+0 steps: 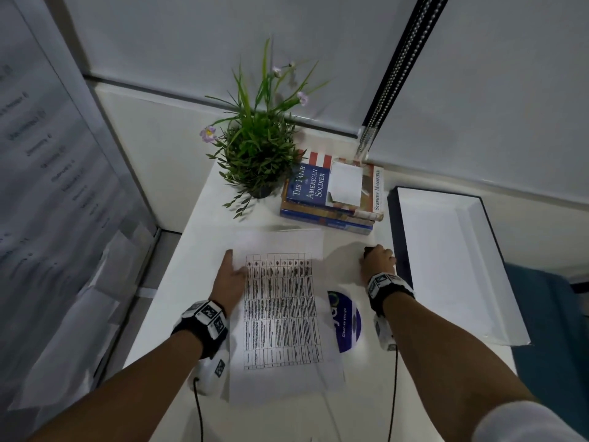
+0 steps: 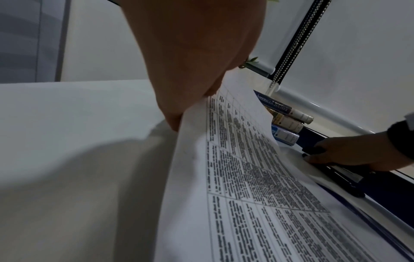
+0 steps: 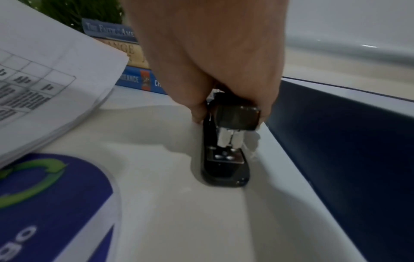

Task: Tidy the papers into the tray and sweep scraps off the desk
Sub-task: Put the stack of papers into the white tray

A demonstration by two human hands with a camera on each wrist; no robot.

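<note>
Right hand (image 1: 377, 258) fingers hidden from the head view; right wrist view shows them curled round a black stapler (image 3: 226, 145), whose base sits on the worktop (image 1: 204, 224) just beside the dark outer wall of the tray (image 1: 478, 215). Stapler's back end is covered by the hand. Left hand (image 1: 230, 279) lies at the left edge of the papers (image 1: 280, 311), forefinger straight and pointing away; left wrist view shows its fingertips (image 2: 173, 122) at the sheet edge with that edge raised off the worktop. Whether the thumb pinches the sheets from above or just rests there is hard to make out. Papers are mid-worktop, top sheet a printed table, text too blurred to read; more sheets underneath, count unclear. A round blue-and-white item (image 1: 345, 320) printed "Clean as you go" is half hidden under the papers' right edge. The tray, white inside, sits at the right, its near corner cut off by the right forearm. At the back: a potted plant (image 1: 258, 154) and a stack of books (image 1: 331, 196) with a white note on top. Lower book titles are partly blocked by the hand.
</note>
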